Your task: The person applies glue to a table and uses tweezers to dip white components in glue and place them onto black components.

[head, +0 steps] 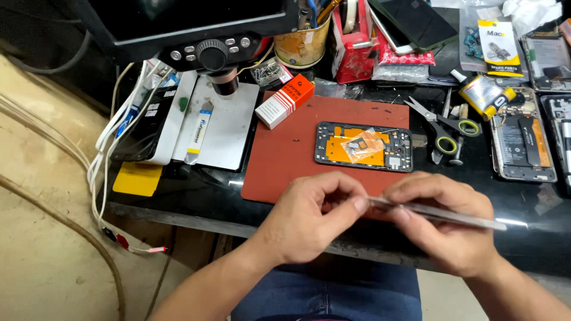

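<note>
tweezers at the near edge of the mat

the black tabletop (178,196) carries a red mat (279,160), and on the mat lies an opened phone (363,147), back off, orange inside, with a small clear bag (364,144) resting on it. left of the mat a microscope (214,56) stands over a pale plate (229,122). to the right lie scissors (443,128), a yellow bottle (485,95) and more opened phones (523,142).

both hands work at the near edge of the mat, just in front of the phone and apart from it. the right hand (449,223) holds metal tweezers (437,214), its grip closed round their middle, tips pointing left. the left hand (312,223) meets those tips with thumb and forefinger pinched together; whether a small part sits between the fingertips is too small to tell.

the step in hand looks like fine handling at the tweezer tips, perhaps seating or freeing a tiny piece. the next move would call for a steady right hand, light pressure on the tweezers, and a short careful reach forward to the phone without disturbing the bag.
</note>
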